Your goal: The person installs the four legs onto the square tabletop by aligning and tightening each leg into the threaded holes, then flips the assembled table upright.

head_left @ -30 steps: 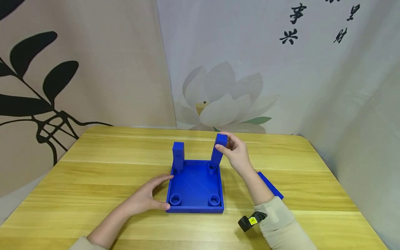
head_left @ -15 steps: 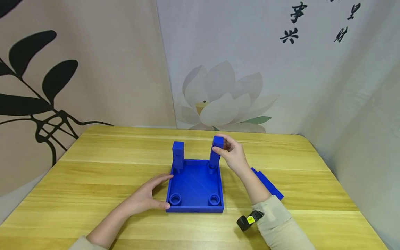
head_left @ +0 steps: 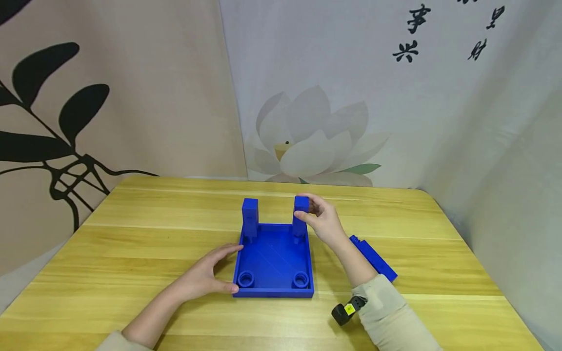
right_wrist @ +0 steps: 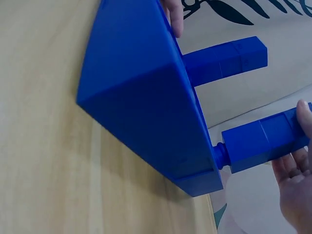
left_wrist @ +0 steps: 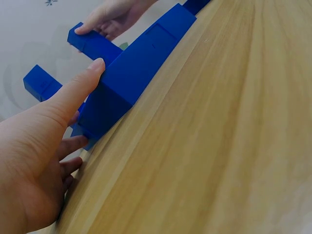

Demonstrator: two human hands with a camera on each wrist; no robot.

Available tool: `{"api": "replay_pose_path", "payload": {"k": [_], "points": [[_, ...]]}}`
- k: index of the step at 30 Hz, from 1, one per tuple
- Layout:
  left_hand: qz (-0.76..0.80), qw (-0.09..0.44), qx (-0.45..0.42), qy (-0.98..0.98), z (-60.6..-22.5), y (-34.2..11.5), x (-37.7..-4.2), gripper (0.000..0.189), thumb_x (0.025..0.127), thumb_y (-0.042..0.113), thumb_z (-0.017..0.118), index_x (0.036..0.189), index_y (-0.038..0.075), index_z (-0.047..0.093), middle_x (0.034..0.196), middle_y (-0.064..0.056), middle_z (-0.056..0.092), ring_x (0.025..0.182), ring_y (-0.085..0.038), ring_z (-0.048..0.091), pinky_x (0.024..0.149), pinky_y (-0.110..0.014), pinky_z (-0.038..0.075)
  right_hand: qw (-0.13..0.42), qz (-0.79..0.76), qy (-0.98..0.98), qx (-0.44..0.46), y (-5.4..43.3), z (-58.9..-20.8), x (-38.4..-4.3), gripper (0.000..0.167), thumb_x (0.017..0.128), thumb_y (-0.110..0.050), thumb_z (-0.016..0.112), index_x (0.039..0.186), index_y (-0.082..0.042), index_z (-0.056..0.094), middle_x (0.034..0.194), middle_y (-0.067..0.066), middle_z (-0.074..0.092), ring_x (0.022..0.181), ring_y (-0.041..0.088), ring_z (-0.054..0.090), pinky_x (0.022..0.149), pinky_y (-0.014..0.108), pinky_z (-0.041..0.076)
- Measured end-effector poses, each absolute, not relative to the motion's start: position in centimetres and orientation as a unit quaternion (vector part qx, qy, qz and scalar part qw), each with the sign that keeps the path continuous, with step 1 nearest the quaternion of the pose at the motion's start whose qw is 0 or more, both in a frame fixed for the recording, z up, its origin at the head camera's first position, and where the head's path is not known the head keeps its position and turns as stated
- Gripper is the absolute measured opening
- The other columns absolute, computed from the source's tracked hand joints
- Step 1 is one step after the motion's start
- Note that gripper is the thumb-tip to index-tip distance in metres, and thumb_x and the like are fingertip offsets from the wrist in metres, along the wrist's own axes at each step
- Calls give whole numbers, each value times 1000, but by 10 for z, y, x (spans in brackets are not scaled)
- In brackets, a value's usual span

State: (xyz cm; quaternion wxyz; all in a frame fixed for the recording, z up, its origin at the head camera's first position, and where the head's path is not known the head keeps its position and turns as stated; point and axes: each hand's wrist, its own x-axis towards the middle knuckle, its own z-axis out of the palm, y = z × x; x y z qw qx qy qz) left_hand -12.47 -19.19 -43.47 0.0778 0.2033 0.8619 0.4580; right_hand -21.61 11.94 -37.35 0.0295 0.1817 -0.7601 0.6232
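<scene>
A blue square tabletop (head_left: pixel 274 261) lies with its rim up on the table, a round socket in each near corner. One blue leg (head_left: pixel 250 214) stands upright in its far left corner. My right hand (head_left: pixel 326 223) holds a second blue leg (head_left: pixel 299 228) near its top, thumb on the near face, upright over the far right corner. In the right wrist view that leg's narrow ridged neck (right_wrist: pixel 221 156) shows just above the rim. My left hand (head_left: pixel 199 277) rests against the tabletop's left wall, thumb at the near corner and fingers spread further back.
Further blue legs (head_left: pixel 375 259) lie on the wooden table (head_left: pixel 167 234) to the right, partly behind my right forearm. A black wrist camera (head_left: pixel 347 310) sticks out from my right sleeve. A printed cloth (head_left: pixel 197 97) hangs behind the table.
The leg in my right hand has moved left and down, going from tilted to upright over the far right socket, which it now covers. My left hand has stayed in place.
</scene>
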Motion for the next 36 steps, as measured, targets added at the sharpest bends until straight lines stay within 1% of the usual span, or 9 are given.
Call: {"api": "replay_pose_path", "payload": {"k": [5, 9, 11, 13, 15, 18, 21, 32, 36], "points": [[459, 80, 203, 861, -435, -191, -125, 91, 68, 46, 84, 145, 19, 43, 148, -14, 36, 135, -41, 28, 104, -65, 23, 27, 630, -756, 177, 119, -366, -209, 41, 88, -3, 68, 128, 0, 58, 102, 14, 64, 89, 21, 60, 73, 25, 51], [462, 80, 202, 860, -434, -192, -124, 91, 68, 46, 84, 145, 20, 43, 148, -14, 36, 135, -41, 28, 104, -65, 22, 28, 620, -762, 185, 117, -352, -198, 40, 89, -2, 66, 128, 3, 56, 97, 10, 63, 87, 19, 59, 71, 24, 49], [459, 78, 203, 861, -434, -192, -124, 91, 68, 47, 84, 145, 20, 43, 148, -14, 36, 135, -41, 28, 104, -65, 22, 28, 614, -766, 190, 118, -348, -195, 40, 90, -3, 65, 129, 3, 55, 91, 6, 59, 84, 22, 56, 68, 23, 46], [458, 76, 204, 862, -435, -192, -124, 92, 67, 47, 84, 145, 19, 43, 148, -14, 37, 135, -41, 28, 104, -65, 23, 28, 609, -768, 195, 118, -347, -193, 40, 92, -3, 63, 130, 3, 54, 89, 5, 57, 84, 25, 52, 68, 24, 43], [458, 74, 204, 862, -435, -192, -124, 92, 67, 47, 84, 145, 18, 43, 147, -14, 37, 135, -41, 29, 104, -65, 23, 24, 609, -767, 201, 119, -347, -193, 40, 93, -2, 61, 132, 3, 53, 93, 8, 59, 89, 27, 53, 72, 24, 44], [457, 75, 203, 863, -434, -192, -123, 92, 67, 47, 84, 145, 17, 43, 147, -14, 37, 135, -41, 29, 104, -65, 23, 18, 618, -759, 204, 120, -349, -194, 40, 94, -1, 59, 133, 4, 52, 110, 17, 63, 102, 30, 57, 84, 25, 48], [455, 75, 203, 864, -434, -191, -124, 92, 68, 47, 84, 145, 18, 43, 147, -13, 37, 135, -41, 29, 104, -65, 23, 19, 622, -756, 204, 121, -350, -195, 40, 93, -1, 59, 132, 5, 52, 118, 23, 62, 107, 32, 58, 88, 27, 49], [459, 76, 203, 862, -436, -191, -125, 92, 68, 46, 84, 145, 18, 43, 147, -14, 37, 134, -41, 29, 104, -65, 23, 44, 621, -760, 187, 121, -352, -194, 37, 88, 0, 67, 124, 6, 58, 105, 22, 66, 98, 36, 60, 82, 25, 50], [458, 77, 204, 862, -436, -191, -124, 92, 68, 46, 84, 145, 18, 43, 148, -14, 36, 135, -41, 29, 104, -65, 23, 49, 619, -761, 188, 121, -352, -193, 38, 87, -1, 68, 123, 5, 58, 103, 20, 66, 99, 37, 60, 84, 29, 51]]}}
